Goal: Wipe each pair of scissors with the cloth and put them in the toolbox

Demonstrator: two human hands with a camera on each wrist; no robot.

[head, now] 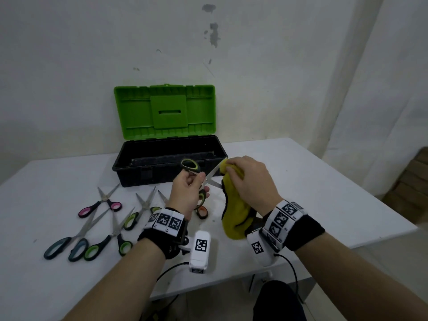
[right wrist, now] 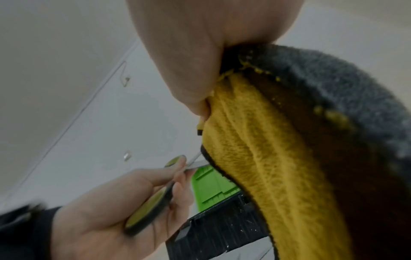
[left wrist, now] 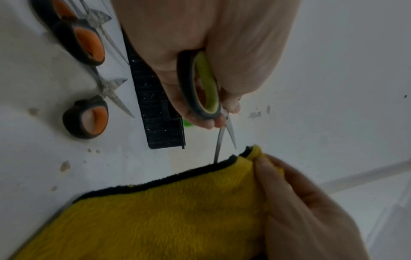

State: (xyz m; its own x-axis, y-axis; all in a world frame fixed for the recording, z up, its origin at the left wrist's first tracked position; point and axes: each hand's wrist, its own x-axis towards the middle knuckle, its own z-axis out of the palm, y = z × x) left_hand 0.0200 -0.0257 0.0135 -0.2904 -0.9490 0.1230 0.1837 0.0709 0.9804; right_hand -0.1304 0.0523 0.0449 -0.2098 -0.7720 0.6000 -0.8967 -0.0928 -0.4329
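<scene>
Fingers of the left hand [head: 185, 191] curled round the green-handled scissors [head: 201, 180], blades parted before the toolbox [head: 129, 167], while the right hand [head: 252, 181] pinched the yellow cloth [head: 234, 216] over one blade, so wiping was apparently underway and boxing should follow.

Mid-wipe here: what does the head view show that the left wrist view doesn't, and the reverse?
Only the head view shows the toolbox's raised green lid and the pink-handled scissors on the table. Only the left wrist view shows both orange handle loops. Both show the left hand gripping green-handled scissors, blades apart, and the right hand holding the yellow cloth.
</scene>
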